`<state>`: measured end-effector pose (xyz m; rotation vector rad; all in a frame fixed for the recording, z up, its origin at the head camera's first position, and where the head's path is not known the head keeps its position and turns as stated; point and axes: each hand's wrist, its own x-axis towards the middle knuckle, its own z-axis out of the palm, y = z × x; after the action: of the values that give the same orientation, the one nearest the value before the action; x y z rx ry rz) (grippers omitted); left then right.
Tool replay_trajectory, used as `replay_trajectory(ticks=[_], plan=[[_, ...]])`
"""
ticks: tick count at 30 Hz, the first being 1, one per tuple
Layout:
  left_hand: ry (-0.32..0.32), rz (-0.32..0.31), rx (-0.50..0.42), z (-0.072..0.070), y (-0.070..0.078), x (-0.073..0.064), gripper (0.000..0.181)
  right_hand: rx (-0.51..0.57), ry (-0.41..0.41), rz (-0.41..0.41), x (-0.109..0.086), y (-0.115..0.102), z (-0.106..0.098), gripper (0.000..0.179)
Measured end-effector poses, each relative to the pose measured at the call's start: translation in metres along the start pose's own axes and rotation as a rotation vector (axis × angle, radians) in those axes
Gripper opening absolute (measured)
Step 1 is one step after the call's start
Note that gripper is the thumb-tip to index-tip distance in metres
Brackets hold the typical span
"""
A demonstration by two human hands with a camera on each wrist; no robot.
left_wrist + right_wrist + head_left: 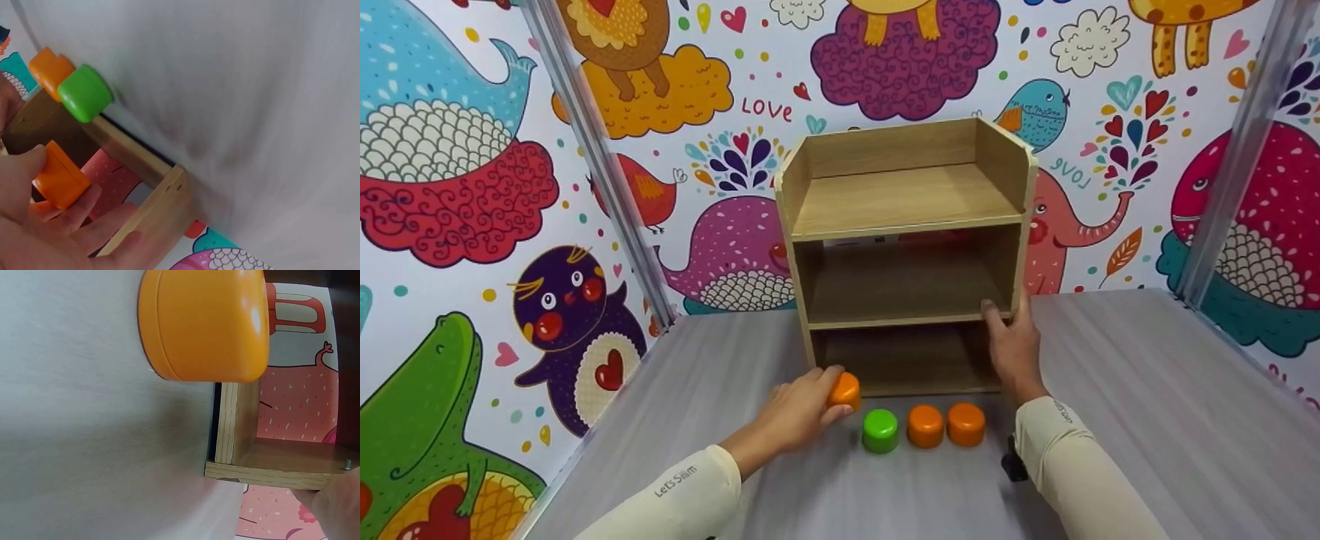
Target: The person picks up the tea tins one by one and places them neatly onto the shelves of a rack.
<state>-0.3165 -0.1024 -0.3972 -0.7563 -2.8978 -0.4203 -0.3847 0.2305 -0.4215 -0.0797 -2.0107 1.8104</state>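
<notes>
In the head view my left hand (802, 409) pinches an orange rounded cup-like piece (846, 391) between thumb and fingers, by the lower left front of a wooden shelf (911, 202). The left wrist view shows that orange piece (61, 175) held in front of the bottom compartment. My right hand (1017, 349) grips the shelf's right side panel, thumb at the front edge near the middle board. On the table before the shelf stand a green piece (880, 430) and two orange ones, the nearer-left (925, 426) and the right (966, 424), in a row.
The shelf has an open top tray and two compartments below, standing on a grey wood-grain table (697, 390). Behind it rises a wall (765, 67) printed with cartoon animals, with metal posts (604, 157) at the corners. A small black object (1014, 459) shows by the right sleeve.
</notes>
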Motion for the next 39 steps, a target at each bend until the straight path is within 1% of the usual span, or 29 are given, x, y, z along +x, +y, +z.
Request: replay_trajectory(ticks=[5, 10, 12, 17, 24, 33, 39], plan=[[0.011, 0.005, 0.014, -0.012, 0.002, 0.0, 0.057, 0.011, 0.008, -0.005, 0.0, -0.001, 0.001, 0.074], [0.006, 0.005, 0.022, -0.022, 0.004, 0.0, 0.059, 0.009, 0.026, -0.017, 0.001, -0.001, 0.0, 0.072], [0.004, -0.004, 0.017, -0.026, 0.005, 0.001, 0.06, 0.008, 0.023, -0.013, 0.001, -0.002, 0.0, 0.072], [0.027, -0.021, 0.02, -0.038, 0.007, 0.002, 0.061, 0.014, 0.013, 0.001, 0.001, -0.003, 0.0, 0.073], [0.043, -0.013, 0.014, -0.05, 0.01, 0.003, 0.061, 0.008, 0.02, 0.008, 0.002, -0.001, -0.001, 0.073], [0.063, -0.046, -0.005, -0.067, 0.014, 0.004, 0.057, 0.001, 0.038, -0.014, 0.001, 0.002, 0.002, 0.072], [0.098, -0.038, 0.008, -0.079, 0.017, 0.005, 0.057, 0.009, 0.062, -0.045, 0.001, 0.003, 0.003, 0.069]])
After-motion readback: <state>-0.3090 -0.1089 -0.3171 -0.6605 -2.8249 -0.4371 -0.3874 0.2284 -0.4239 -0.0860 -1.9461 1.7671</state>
